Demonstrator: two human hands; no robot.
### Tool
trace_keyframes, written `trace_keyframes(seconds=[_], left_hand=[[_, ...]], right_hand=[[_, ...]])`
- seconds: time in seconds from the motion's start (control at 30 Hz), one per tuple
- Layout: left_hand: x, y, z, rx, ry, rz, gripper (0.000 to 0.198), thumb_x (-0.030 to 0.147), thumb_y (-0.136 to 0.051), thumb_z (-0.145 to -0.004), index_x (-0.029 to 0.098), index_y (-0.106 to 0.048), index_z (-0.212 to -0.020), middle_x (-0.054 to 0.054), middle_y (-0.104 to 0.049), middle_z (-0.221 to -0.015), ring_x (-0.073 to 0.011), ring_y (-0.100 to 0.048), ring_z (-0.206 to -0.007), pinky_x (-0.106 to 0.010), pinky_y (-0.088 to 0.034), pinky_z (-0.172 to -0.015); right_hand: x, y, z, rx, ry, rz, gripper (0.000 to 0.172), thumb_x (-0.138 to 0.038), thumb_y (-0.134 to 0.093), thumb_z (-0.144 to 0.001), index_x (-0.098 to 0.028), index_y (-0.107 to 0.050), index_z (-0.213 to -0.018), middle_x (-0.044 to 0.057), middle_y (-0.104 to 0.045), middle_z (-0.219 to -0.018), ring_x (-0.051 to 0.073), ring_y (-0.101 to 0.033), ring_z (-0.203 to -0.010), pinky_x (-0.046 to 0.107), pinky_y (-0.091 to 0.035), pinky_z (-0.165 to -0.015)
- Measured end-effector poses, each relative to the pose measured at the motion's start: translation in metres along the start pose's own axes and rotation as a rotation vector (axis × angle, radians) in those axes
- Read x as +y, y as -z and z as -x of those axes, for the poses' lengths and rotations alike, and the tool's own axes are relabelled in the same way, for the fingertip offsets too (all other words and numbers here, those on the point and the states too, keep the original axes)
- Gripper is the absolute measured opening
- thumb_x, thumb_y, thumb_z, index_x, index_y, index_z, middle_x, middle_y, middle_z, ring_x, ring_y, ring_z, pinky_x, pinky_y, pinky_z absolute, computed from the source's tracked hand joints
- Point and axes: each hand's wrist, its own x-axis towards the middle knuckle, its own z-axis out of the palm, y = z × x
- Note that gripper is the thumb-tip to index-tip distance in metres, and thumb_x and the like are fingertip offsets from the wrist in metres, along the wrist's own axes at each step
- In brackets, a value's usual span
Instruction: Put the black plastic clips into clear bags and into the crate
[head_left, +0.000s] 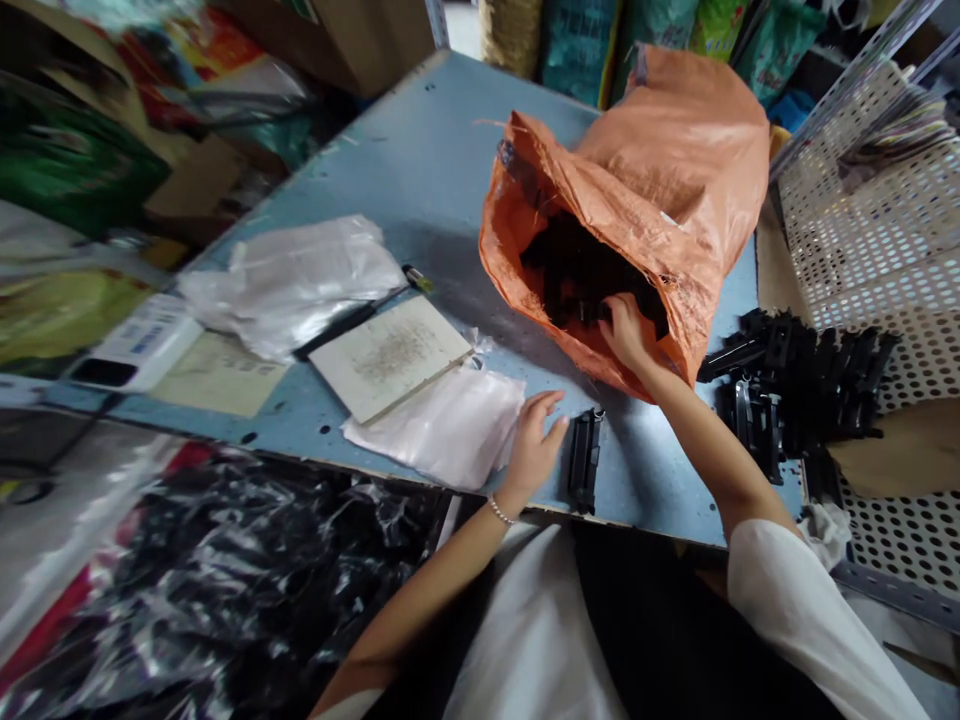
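right hand (628, 333) partly hidden in woven sack (660, 170), contents (577, 275) too dark

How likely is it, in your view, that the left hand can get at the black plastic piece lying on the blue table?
Probably yes: the left hand is right beside the black plastic piece on the blue table, and nothing appears to lie between them. The right hand is over at the orange woven sack, clear of that path.

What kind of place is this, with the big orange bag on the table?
It is probably a small workshop or packing room. A blue worktable holds a woven orange sack full of black parts. A heap of more parts lies beside it, next to perforated metal shelving.
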Motion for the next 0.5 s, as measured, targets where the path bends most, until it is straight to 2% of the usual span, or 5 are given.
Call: trace_keyframes(seconds=[0.1,0.2,0.27,0.33,0.5], left_hand=[[0.027,0.005,-0.022,-0.183,0.331,0.511,0.048,0.057,-0.067,-0.084,0.015,-0.067,-0.108,-0.014,-0.069,-0.111,-0.0251,-0.066,-0.108,-0.046,-0.051,-0.102],[0.050,0.000,-0.034,-0.465,0.597,0.814,0.060,0.071,-0.065,-0.079,0.014,-0.068,-0.098,-0.012,-0.071,-0.093,-0.0273,-0.069,-0.097,-0.044,-0.058,-0.088],[0.059,-0.005,-0.033,-0.504,0.586,0.816,0.058,0.067,-0.070,-0.077,0.016,-0.066,-0.102,-0.009,-0.070,-0.090,-0.0260,-0.070,-0.094,-0.041,-0.058,-0.085],[0.063,-0.010,-0.025,-0.430,0.481,0.678,0.053,0.058,-0.076,-0.076,0.017,-0.063,-0.108,-0.006,-0.069,-0.091,-0.0252,-0.070,-0.095,-0.039,-0.057,-0.086],[0.060,-0.010,0.000,-0.151,0.067,0.053,0.071,0.035,-0.083,-0.070,0.021,-0.052,-0.133,-0.012,-0.060,-0.130,-0.0310,-0.053,-0.131,-0.046,-0.041,-0.113]], right_hand=[[-0.004,0.008,0.056,0.144,0.240,-0.076,0.031,-0.037,-0.052,-0.096,-0.015,-0.057,-0.117,0.019,-0.059,-0.117,0.029,-0.060,-0.109,0.043,-0.054,-0.088],[-0.027,0.013,0.112,-0.014,0.557,-0.149,0.019,-0.036,-0.054,-0.096,-0.022,-0.063,-0.104,0.012,-0.066,-0.103,0.025,-0.064,-0.101,0.041,-0.056,-0.086],[-0.045,0.017,0.137,-0.067,0.675,-0.179,0.014,-0.026,-0.050,-0.098,-0.025,-0.064,-0.098,0.008,-0.068,-0.098,0.022,-0.065,-0.097,0.038,-0.056,-0.086],[-0.059,0.025,0.151,0.016,0.631,-0.264,0.016,-0.019,-0.047,-0.098,-0.025,-0.062,-0.100,0.007,-0.068,-0.097,0.021,-0.065,-0.094,0.037,-0.056,-0.085],[-0.074,0.042,0.140,0.121,0.033,-0.513,0.044,-0.044,-0.055,-0.097,-0.021,-0.048,-0.133,0.014,-0.061,-0.119,0.023,-0.064,-0.098,0.040,-0.057,-0.082]])
